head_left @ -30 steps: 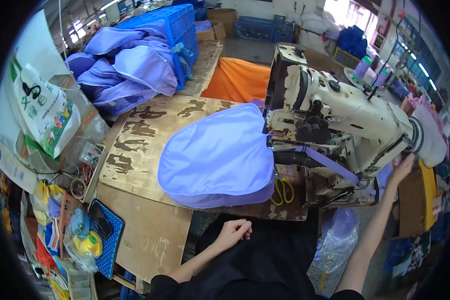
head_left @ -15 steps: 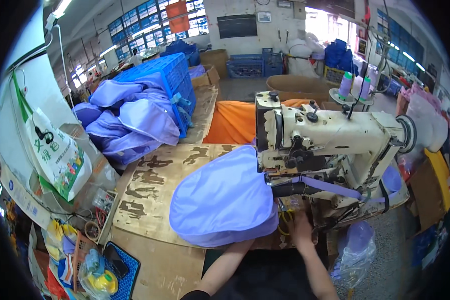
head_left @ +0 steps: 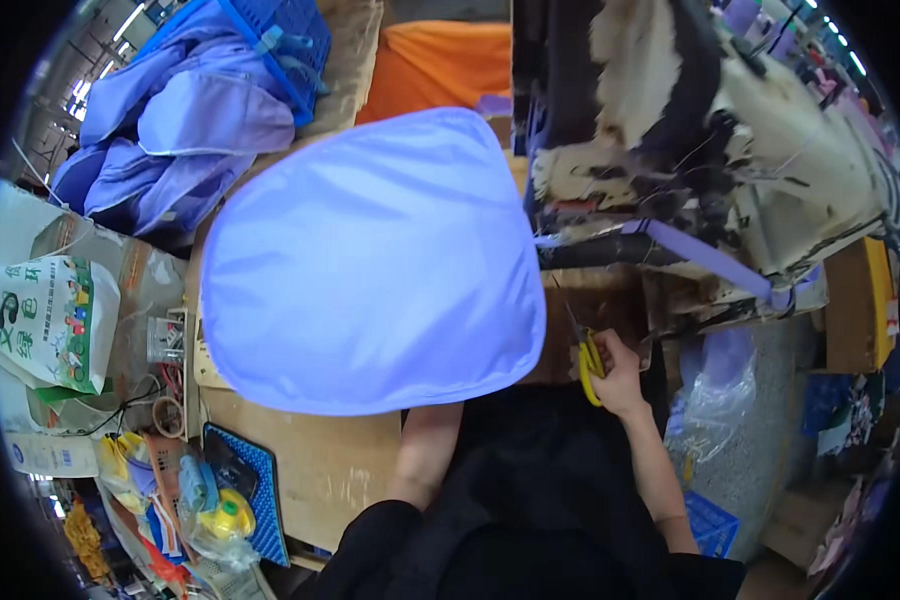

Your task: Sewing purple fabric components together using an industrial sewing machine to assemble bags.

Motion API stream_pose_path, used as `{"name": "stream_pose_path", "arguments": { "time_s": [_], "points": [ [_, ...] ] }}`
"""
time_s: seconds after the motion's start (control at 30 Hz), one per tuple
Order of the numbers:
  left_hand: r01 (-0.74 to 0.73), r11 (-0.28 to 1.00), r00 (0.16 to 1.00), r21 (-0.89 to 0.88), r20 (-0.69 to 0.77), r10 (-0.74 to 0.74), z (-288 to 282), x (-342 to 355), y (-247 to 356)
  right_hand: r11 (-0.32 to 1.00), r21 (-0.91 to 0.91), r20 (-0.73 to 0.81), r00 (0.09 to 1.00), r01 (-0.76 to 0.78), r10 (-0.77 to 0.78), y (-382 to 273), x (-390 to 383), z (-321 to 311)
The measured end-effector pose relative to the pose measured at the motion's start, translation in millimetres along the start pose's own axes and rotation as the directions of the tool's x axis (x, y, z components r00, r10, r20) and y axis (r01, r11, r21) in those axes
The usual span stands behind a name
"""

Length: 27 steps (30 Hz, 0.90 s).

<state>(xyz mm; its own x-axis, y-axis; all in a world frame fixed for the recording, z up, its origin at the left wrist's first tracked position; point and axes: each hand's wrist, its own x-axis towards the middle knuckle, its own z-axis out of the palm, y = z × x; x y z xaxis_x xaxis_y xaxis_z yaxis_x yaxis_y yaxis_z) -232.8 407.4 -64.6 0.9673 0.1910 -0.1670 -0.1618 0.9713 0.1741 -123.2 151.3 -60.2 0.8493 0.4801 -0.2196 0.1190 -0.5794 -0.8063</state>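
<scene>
My right hand [head_left: 618,374] is closed around the yellow handles of a pair of scissors [head_left: 591,366], whose blades point up and away toward the sewing machine arm. A padded, rounded light-purple fabric piece [head_left: 375,270] with a piped edge stands raised over the table, just left of the sewing machine [head_left: 810,165]. Behind its lower edge, my left forearm [head_left: 432,448] goes out of sight; the fabric hides that hand and its fingers. A purple strip [head_left: 705,257] runs along the machine's lower arm, close to the fabric piece's right edge.
At the far left, a blue crate [head_left: 305,60] lies beside heaped purple fabric pieces [head_left: 195,120]. Orange cloth [head_left: 435,68] is beyond the table [head_left: 335,450]. A blue mat [head_left: 260,500] with a phone, a white-green bag [head_left: 55,320] and a clear plastic bag [head_left: 715,380] flank me.
My view has tipped down and closer. The scissors, lying beside my right hand before, are now in its grip. The purple piece is lifted and faces me more fully.
</scene>
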Motion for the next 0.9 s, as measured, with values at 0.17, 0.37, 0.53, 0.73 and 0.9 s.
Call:
{"name": "stream_pose_path", "arguments": {
  "time_s": [0.17, 0.37, 0.53, 0.73, 0.9],
  "points": [
    [-0.011, 0.999, 0.999, 0.034, -0.032, 0.012, -0.3, -33.7, 9.9, 0.972, 0.217, 0.092, 0.990, 0.086, -0.108, -40.7, -1.7, 6.6],
    [-0.017, 0.997, 0.999, 0.073, -0.033, 0.019, 2.6, -51.4, 16.7, 0.876, 0.450, 0.039, 0.976, 0.173, -0.212, -65.8, 13.9, 24.7],
    [-0.023, 0.996, 0.999, 0.085, -0.027, 0.026, 2.8, -54.2, 18.7, 0.851, 0.484, 0.030, 0.968, 0.205, -0.250, -74.8, 23.3, 32.7],
    [-0.022, 0.995, 0.999, 0.098, -0.023, 0.024, 3.8, -56.1, 19.6, 0.841, 0.486, -0.012, 0.965, 0.236, -0.264, -70.5, 22.8, 32.3],
    [-0.040, 0.991, 0.998, 0.125, -0.036, 0.045, -0.2, -55.8, 20.8, 0.941, 0.307, 0.064, 0.983, 0.143, -0.170, -21.7, 17.4, 29.6]
  ]
}}
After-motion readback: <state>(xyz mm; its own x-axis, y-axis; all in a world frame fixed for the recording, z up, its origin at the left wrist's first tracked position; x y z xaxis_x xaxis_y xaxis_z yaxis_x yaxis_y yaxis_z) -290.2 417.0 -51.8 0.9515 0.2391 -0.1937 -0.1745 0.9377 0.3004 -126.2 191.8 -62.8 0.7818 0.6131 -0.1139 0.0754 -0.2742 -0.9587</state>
